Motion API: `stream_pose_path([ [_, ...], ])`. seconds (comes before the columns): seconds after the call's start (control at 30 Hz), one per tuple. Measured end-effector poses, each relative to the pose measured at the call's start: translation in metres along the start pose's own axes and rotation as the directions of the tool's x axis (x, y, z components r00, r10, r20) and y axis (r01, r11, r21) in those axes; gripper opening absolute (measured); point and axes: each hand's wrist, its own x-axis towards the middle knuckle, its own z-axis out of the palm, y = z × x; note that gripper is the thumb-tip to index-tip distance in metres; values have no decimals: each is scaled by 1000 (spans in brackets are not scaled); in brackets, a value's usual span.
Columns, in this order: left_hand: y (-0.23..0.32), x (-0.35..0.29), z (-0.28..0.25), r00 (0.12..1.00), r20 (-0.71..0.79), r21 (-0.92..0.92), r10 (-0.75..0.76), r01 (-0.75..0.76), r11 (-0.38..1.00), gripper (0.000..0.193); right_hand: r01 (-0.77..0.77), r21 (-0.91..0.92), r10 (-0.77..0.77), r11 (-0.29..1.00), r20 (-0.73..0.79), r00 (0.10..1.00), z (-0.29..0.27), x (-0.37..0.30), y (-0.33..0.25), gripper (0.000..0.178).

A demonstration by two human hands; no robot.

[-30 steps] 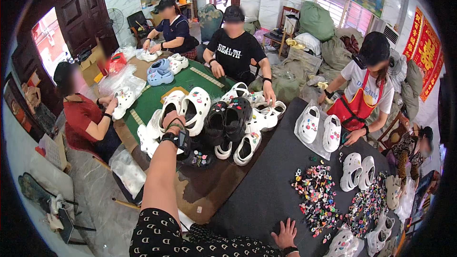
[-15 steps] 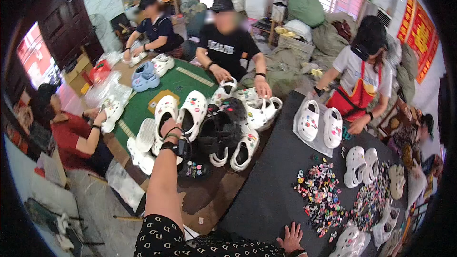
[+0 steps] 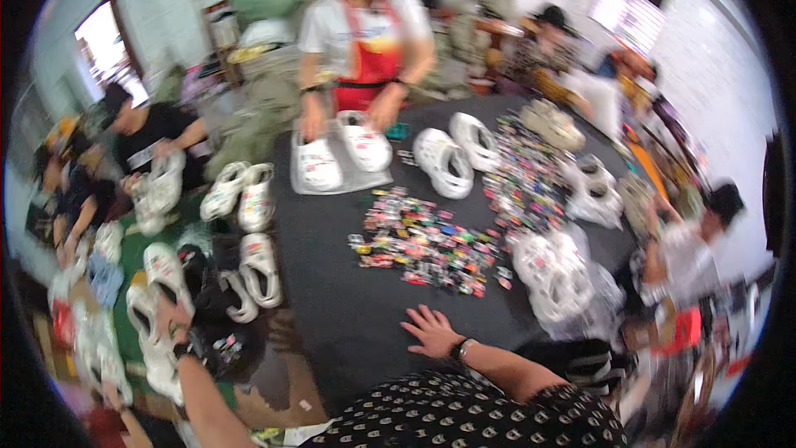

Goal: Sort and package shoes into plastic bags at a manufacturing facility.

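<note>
Charms lie on the table — clogs behind

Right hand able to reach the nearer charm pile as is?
Likely yes: the right hand rests open on the black table, with only bare tabletop between it and the charm pile.

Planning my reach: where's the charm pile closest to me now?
In the head view, the charm pile lies right of centre on the black tabletop, between your right hand and two white clogs.

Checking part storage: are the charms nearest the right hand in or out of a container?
Out: the charms lie loose, straight on the black table beyond the right hand, with nothing walling them in.
</note>
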Motion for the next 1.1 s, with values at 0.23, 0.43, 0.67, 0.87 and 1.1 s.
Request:
stream_pose_path([
  [0.23, 183, -100, -100, 991, 99, -13, 90, -90, 996, 51, 3, 181, -6, 983, 17, 1000, -10, -27, 26, 58],
  [0.43, 220, -218, -70, 886, 13, -413, 464, -418, 809, 45, 48, 453, 250, 890, -574, 780, -101, -97, 86, 16],
  [0.67, 327, -341, -135, 685, 207, -585, 699, -486, 649, 36, -766, 558, 808, 319, -583, -88, -139, -327, 181, 14],
  [0.87, 406, -389, -152, 464, 67, -779, 883, -529, 337, 29, -964, 246, 994, 97, 17, 105, -52, -447, 198, 30],
  [1.1, 477, -429, -182, 309, -36, -854, 950, -503, 131, 24, -275, 868, 877, 414, -299, 375, -28, -373, 194, 31],
])
